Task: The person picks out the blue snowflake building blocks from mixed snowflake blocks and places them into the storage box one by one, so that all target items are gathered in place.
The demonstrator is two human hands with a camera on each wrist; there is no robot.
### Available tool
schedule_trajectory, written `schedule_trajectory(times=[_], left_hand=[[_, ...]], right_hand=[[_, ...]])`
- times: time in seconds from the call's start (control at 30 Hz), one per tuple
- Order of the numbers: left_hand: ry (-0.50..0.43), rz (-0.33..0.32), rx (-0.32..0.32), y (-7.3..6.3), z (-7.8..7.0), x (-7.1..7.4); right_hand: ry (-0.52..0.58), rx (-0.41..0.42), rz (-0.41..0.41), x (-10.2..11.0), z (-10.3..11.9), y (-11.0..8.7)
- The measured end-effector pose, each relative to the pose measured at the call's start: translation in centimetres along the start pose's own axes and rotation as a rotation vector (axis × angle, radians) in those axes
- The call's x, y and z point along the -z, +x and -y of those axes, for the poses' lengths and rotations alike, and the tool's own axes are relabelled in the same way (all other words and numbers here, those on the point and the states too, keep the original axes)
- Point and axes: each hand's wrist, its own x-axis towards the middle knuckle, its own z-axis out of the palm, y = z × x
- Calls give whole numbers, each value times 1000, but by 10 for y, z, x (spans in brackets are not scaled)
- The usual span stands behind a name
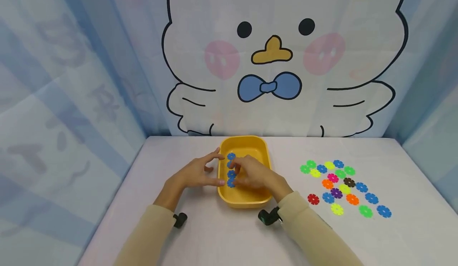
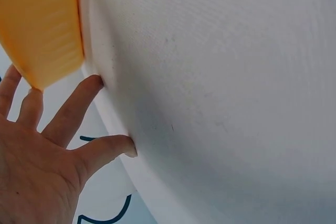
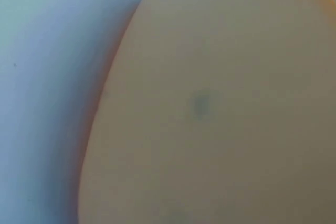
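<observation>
A yellow tray (image 1: 262, 148) lies on the table, with several blue flower-shaped discs (image 1: 231, 173) in an upright row along its left part. My left hand (image 1: 196, 172) is at the tray's left side, thumb and fingers spread apart, fingertips right at the rim. The left wrist view shows the same hand (image 2: 39, 169) with its fingers spread below the tray's side wall (image 2: 44, 30). My right hand (image 1: 252, 172) reaches over the tray, its thumb and index finger apart and close to the blue discs. In the right wrist view a blurred close surface hides its fingers.
Right of the tray, several loose flower-shaped discs lie scattered on the table, among them a red disc (image 1: 313, 199), a purple disc (image 1: 336, 193) and a brown disc (image 1: 349, 182). A curtain (image 1: 272, 115) with a cartoon figure hangs behind the table.
</observation>
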Motion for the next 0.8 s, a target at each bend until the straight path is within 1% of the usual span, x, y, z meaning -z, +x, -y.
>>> schedule_trajectory(times=[0.13,0.3,0.43,0.57,0.7,0.8], left_hand=[[-6,2,-9,1,0,2],[-15,7,0,0,-1,1],[-12,8,7,1,-2,0],[-12,8,7,2,-3,-1],[-16,-3,11,2,-3,-2],[-8,-10,22,3,-3,-3]], right_hand=[[-19,-19,41,3,4,-6],[-26,-51,86,-2,2,-11],[-39,-44,78,-5,-1,-13],[-56,-38,66,-2,1,-17],[-120,-35,52,4,6,-24],[-181,-11,32,10,8,-31]])
